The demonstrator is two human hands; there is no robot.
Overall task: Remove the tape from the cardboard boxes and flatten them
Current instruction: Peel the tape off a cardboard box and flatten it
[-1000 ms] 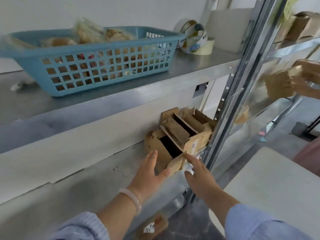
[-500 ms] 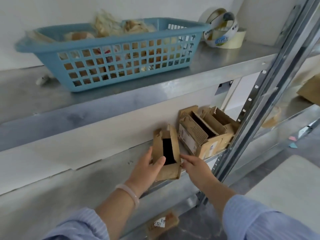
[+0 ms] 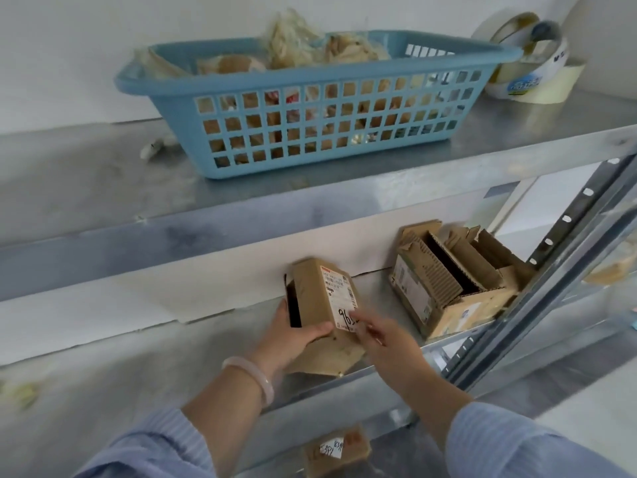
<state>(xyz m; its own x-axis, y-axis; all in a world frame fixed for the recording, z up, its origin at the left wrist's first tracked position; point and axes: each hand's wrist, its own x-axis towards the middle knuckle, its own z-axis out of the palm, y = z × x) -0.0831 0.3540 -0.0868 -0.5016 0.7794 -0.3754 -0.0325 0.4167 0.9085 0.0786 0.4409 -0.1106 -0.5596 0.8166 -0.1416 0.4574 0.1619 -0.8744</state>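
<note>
A small brown cardboard box [image 3: 319, 298] with a white shipping label and handwritten digits is lifted just above the middle metal shelf [image 3: 144, 367]. My left hand [image 3: 293, 336] grips it from the left and below, thumb across its front face. My right hand [image 3: 382, 336] touches the label's lower right corner with its fingertips. The box's open dark end faces left. A larger group of opened cardboard boxes [image 3: 451, 281] with raised flaps stands to the right on the same shelf.
A blue plastic basket [image 3: 310, 108] holding crumpled tape and scraps sits on the upper shelf, with tape rolls [image 3: 531, 67] to its right. A steel upright [image 3: 558, 263] bounds the shelf on the right. Another labelled box [image 3: 336, 450] lies on the shelf below.
Both hands reached in and took the small box from the group. It has moved left and turned so the labelled side faces up; the view shifted left.
</note>
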